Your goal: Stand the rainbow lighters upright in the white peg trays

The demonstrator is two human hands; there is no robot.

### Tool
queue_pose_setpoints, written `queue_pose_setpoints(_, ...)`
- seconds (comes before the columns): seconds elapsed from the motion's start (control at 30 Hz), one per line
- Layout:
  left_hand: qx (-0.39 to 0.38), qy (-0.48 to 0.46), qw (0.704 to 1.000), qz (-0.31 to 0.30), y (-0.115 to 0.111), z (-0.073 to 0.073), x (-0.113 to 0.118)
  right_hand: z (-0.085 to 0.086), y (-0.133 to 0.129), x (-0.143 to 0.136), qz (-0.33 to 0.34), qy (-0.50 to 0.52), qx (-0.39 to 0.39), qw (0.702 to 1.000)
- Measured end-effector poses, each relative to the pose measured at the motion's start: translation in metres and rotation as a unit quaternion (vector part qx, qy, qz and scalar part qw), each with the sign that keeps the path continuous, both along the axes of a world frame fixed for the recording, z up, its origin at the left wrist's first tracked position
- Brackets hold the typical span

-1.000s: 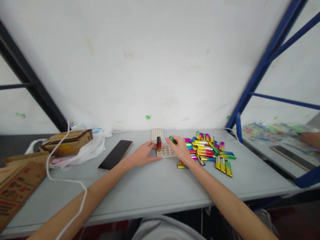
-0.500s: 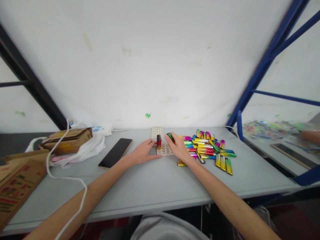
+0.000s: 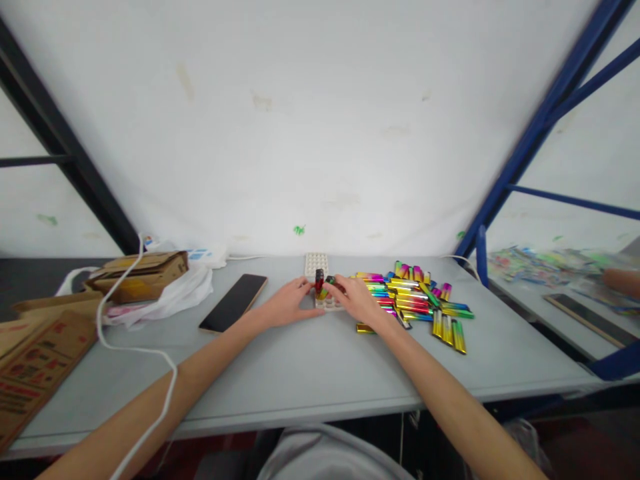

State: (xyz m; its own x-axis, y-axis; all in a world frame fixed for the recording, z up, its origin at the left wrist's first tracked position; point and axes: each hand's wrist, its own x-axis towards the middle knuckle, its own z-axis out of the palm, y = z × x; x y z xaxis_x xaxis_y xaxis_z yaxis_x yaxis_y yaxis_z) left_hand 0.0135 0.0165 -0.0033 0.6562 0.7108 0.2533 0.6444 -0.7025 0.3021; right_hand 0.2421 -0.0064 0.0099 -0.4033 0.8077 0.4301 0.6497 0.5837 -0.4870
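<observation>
A white tray with round holes (image 3: 317, 263) lies near the wall, its front part between my hands. Red lighters (image 3: 319, 281) stand upright at its left side. My left hand (image 3: 291, 302) rests at the tray's left edge, thumb and fingers apart, fingertips beside the red lighters. My right hand (image 3: 353, 297) holds a green lighter (image 3: 329, 283) by its fingertips, tilted over the tray close to the red ones. To the right lies a loose pile of shiny multicoloured lighters (image 3: 407, 297).
A black phone (image 3: 235, 302) lies left of my left hand. Cardboard boxes (image 3: 145, 277), a white plastic bag (image 3: 173, 300) and a white cable (image 3: 173, 373) are farther left. At the right, beyond a blue frame (image 3: 525, 150), another person's hand (image 3: 621, 281) shows.
My right hand has brought the green lighter left and down, close to the red lighters. My left hand has stayed at the tray. The view has shifted slightly.
</observation>
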Motion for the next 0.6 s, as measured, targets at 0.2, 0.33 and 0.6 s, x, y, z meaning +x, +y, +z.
queue_pose_setpoints(0.2, -0.004, -0.016, 1.0, -0.003, 0.001, -0.001, 0.001, -0.001, -0.001, -0.004, 0.035, -0.085, 0.028, 0.995)
queue_pose_setpoints(0.33, -0.002, -0.013, 1.0, -0.007, 0.001, -0.001, 0.001, 0.003, -0.005, -0.011, 0.0, -0.152, 0.068, 0.986)
queue_pose_setpoints(0.6, -0.002, -0.011, 1.0, 0.003, 0.002, -0.001, -0.001, 0.029, 0.002, 0.041, 0.01, -0.063, 0.019, 0.998)
